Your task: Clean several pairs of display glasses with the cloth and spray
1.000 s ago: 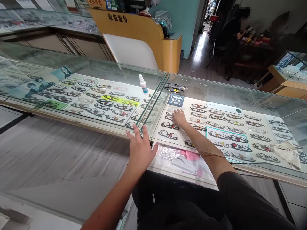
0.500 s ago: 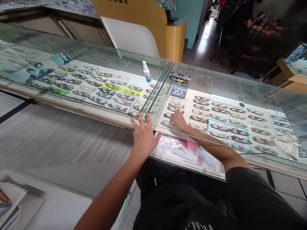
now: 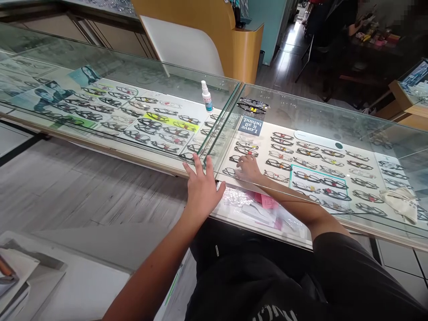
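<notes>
glasses (image 3: 230,172) lie inside the display case (image 3: 133,159), next to the curled fingers of the right hand (image 3: 250,169); i cannot tell whether they pinch 1 pair or only touch it. the left hand (image 3: 202,189) has its fingers spread at the case's front edge. farther out, more frames (image 3: 308,153) lie in rows, and a spray bottle (image 3: 207,96) stands on the case. most pairs look already set in line; the pair by the right hand seems not yet settled, and how much is left is unclear.

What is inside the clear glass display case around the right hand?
Rows of thin eyeglasses and a dark blue printed card; what lies beneath the right hand is covered.
</notes>
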Demonstrator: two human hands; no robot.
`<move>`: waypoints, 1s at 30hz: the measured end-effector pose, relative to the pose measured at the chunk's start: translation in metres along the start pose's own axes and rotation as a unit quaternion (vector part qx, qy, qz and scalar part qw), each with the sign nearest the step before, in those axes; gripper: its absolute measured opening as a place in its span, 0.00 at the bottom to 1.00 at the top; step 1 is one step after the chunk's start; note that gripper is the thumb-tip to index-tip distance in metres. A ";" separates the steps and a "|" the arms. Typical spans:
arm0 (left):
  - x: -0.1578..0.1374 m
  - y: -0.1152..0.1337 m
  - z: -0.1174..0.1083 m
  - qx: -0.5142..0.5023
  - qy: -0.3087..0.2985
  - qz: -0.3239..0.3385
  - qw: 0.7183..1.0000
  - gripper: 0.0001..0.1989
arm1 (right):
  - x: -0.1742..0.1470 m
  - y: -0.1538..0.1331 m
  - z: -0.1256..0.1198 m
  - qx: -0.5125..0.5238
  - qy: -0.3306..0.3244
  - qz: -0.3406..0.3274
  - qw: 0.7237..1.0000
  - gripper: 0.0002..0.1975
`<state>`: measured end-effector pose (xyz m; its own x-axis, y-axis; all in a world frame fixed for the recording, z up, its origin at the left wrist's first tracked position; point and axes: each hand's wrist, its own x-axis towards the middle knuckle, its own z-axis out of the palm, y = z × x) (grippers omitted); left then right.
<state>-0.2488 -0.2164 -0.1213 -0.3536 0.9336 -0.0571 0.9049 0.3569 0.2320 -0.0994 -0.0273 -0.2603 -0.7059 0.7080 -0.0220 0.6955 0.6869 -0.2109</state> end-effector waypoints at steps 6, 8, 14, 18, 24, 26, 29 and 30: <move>0.001 0.000 0.001 -0.003 0.002 -0.003 1.000 0.51 | 0.024 0.027 -0.009 -0.011 0.023 0.076 0.997 0.18; 0.000 0.000 0.001 -0.005 0.004 -0.002 1.000 0.51 | 0.027 0.028 -0.008 -0.010 0.016 0.073 0.997 0.17; 0.001 -0.002 0.003 -0.018 0.013 0.000 1.000 0.52 | 0.025 0.016 -0.005 -0.011 0.004 0.061 0.998 0.19; 0.001 -0.002 0.002 -0.022 0.006 -0.001 1.000 0.52 | 0.022 0.012 -0.004 -0.008 -0.002 0.051 0.999 0.17; 0.001 -0.001 0.000 -0.020 -0.005 -0.005 1.000 0.53 | 0.031 0.030 -0.010 -0.012 0.025 0.086 0.996 0.20; 0.001 -0.001 0.000 -0.020 -0.002 -0.006 1.000 0.53 | 0.038 0.039 -0.011 -0.018 0.026 0.102 0.994 0.21; 0.001 -0.001 0.000 -0.018 -0.002 -0.006 1.000 0.52 | 0.045 0.046 -0.009 -0.024 0.013 0.106 0.994 0.20; 0.001 -0.001 0.000 -0.017 -0.004 -0.007 1.000 0.52 | 0.046 0.047 -0.008 -0.026 0.011 0.104 0.994 0.20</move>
<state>-0.2498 -0.2156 -0.1218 -0.3641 0.9289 -0.0682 0.8910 0.3687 0.2649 -0.0982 0.0389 -0.2634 -0.5436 0.8384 -0.0390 0.8323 0.5325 -0.1539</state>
